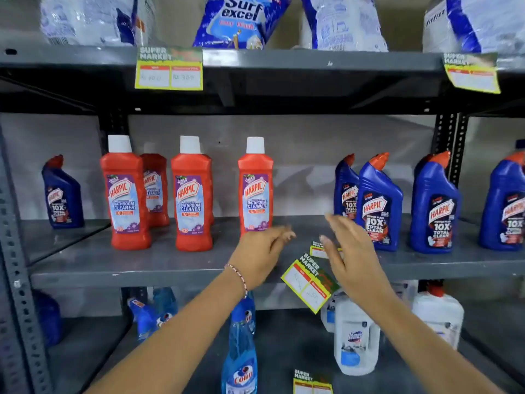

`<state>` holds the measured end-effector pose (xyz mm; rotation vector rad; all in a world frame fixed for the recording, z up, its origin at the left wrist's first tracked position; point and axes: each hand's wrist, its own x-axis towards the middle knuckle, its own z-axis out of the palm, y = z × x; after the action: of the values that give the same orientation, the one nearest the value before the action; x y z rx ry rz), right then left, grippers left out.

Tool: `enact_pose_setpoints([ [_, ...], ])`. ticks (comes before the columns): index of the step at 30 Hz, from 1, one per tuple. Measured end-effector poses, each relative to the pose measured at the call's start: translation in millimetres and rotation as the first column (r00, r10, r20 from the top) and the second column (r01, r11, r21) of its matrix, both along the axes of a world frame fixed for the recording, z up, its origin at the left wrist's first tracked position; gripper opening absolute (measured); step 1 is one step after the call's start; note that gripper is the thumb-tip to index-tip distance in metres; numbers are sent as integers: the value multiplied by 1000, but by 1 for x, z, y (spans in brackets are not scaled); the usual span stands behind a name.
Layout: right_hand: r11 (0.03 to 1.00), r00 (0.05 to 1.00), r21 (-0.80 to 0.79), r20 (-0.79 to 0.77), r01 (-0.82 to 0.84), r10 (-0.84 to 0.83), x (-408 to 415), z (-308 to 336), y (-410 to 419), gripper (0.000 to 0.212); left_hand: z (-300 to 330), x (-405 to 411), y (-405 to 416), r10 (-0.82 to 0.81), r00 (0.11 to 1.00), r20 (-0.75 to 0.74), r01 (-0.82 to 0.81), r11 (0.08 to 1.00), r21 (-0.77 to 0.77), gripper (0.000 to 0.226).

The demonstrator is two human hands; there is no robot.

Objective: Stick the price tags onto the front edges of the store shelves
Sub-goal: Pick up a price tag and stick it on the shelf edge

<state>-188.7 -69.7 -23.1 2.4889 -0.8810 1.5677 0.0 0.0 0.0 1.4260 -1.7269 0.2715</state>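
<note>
Hands over the middle shelf (142, 265), both blurred. Left hand (260, 255) palm down, fingers loosely curled, holding nothing that can be seen, hovering just above the shelf beside the nearest red Harpic bottle (255, 189); beaded bracelet (237, 275) round the wrist. Right hand (350, 251) open and flat, fingers spread and stretched forward, empty as far as can be told, partly covering a small price tag (319, 248) lying on the shelf top.

Tilted price tag (308, 285) hanging askew at the shelf's front edge, between the two wrists, yellow border, green "Super Market" heading, two white price boxes. Whether stuck or loose cannot be told. Neither hand touching it.

Two more tags on the front edge of the upper shelf (284, 62): left upper tag (170, 68) straight, right upper tag (471, 72) slanted. Another tag (312, 383) at the bottom of the frame.

Grey metal racking with perforated uprights. Red bathroom-cleaner bottles left of centre, blue Harpic bottles (379, 206) to the right and one at far left. Detergent bags (241, 21) up top. Blue spray bottles (241, 354) and a white Domex jug (356, 336) on the lowest shelf. Pale wall behind.
</note>
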Motion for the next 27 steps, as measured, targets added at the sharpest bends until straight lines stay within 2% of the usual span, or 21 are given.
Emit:
enact_pose_setpoints([
  [2,998,1000,54,1,-9,9,-6,-17,-1,39,-8,-8,-6,-78,985,-152,96,989,112,20],
  [4,994,999,100,8,-40,40,-8,-42,-5,34,-17,-16,-11,-87,963,-255,131,978,164,19],
  [7,987,996,140,51,-84,78,-4,-66,-17,48,-23,-19,-17,-81,916,-394,159,973,170,22],
  [9,978,991,179,97,-112,95,-4,-72,-20,51,-25,-21,-18,-49,921,-387,116,982,151,16],
  [13,966,965,193,231,-172,126,-3,-76,-8,37,-33,-27,-3,-27,913,-408,70,993,93,12],
  [18,895,917,309,338,-321,212,18,-65,26,35,-54,-1,32,16,827,-563,7,999,38,14],
  [21,893,921,308,315,-329,231,60,-56,44,20,-67,28,53,61,748,-661,-47,998,39,11],
  [24,923,933,208,234,-323,274,110,-50,60,12,-71,60,74,157,764,-626,-177,984,30,14],
  [27,936,931,154,236,-317,277,154,-47,72,11,-68,91,91,201,734,-649,-254,967,13,18],
])
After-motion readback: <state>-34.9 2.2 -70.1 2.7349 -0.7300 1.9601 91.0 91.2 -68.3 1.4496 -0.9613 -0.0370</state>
